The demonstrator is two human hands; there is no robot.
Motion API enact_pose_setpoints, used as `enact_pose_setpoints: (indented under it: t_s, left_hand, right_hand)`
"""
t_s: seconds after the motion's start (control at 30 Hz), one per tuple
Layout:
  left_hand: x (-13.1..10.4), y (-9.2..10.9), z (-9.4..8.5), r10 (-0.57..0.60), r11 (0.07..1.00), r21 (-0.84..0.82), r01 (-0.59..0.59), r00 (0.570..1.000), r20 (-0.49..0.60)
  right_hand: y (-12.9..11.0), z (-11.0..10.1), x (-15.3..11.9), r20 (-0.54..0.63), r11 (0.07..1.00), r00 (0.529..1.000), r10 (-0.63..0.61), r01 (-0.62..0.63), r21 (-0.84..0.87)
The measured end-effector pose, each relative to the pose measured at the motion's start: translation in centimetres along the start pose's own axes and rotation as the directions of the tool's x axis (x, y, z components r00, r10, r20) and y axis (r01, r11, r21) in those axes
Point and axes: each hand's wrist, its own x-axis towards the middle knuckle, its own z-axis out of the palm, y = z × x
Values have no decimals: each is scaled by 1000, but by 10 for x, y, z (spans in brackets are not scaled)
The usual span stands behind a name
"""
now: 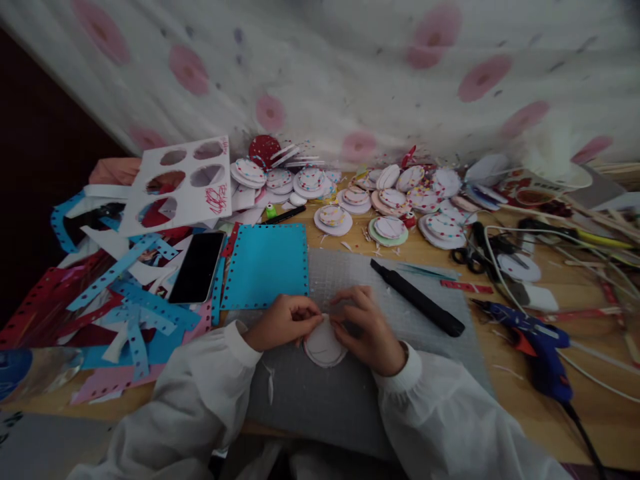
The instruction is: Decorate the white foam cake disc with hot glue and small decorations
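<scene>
My left hand and my right hand meet over a grey cutting mat near the table's front edge. Both pinch a white round foam disc that lies flat on the mat between them. My fingertips press along its upper edge and hide that part of the disc. White sleeves cover both forearms. A black utility knife lies diagonally on the mat to the right of my right hand.
A blue perforated sheet and a black phone lie to the left, among blue and red paper strips. Several decorated round discs are piled at the back. A blue glue gun, scissors and cables sit right.
</scene>
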Motion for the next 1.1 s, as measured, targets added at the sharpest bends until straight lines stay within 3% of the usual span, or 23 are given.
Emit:
enact_pose_setpoints:
  t_s: [0.43, 0.53, 0.63, 0.8, 0.93, 1.1]
  left_hand:
    - [0, -3, 0, -6, 1000, -4, 6, 1000, -2]
    - [0, 0, -2, 11, 1000, 4, -11, 1000, 2]
    - [-3, 4, -4, 26, 999, -18, -26, 999, 21]
    - [-5, 7, -10, 107, 994, -31, -104, 989, 103]
    - [-3, 6, -11, 161, 985, 28, -168, 973, 165]
    - [-3, 4, -12, 185, 978, 61, -199, 965, 185]
  right_hand:
    - [-1, 3, -2, 57, 961, 986, -157, 166, -221]
    - [-1, -4, -1, 54, 986, 997, -50, 58, -157]
    - [0, -15, 2, 104, 993, 992, 66, -75, 89]
    - [3, -20, 6, 326, 842, 933, 152, -295, 452]
    - [4, -15, 5, 454, 767, 874, 170, -407, 496]
    - [5, -15, 4, 501, 723, 853, 148, -439, 533]
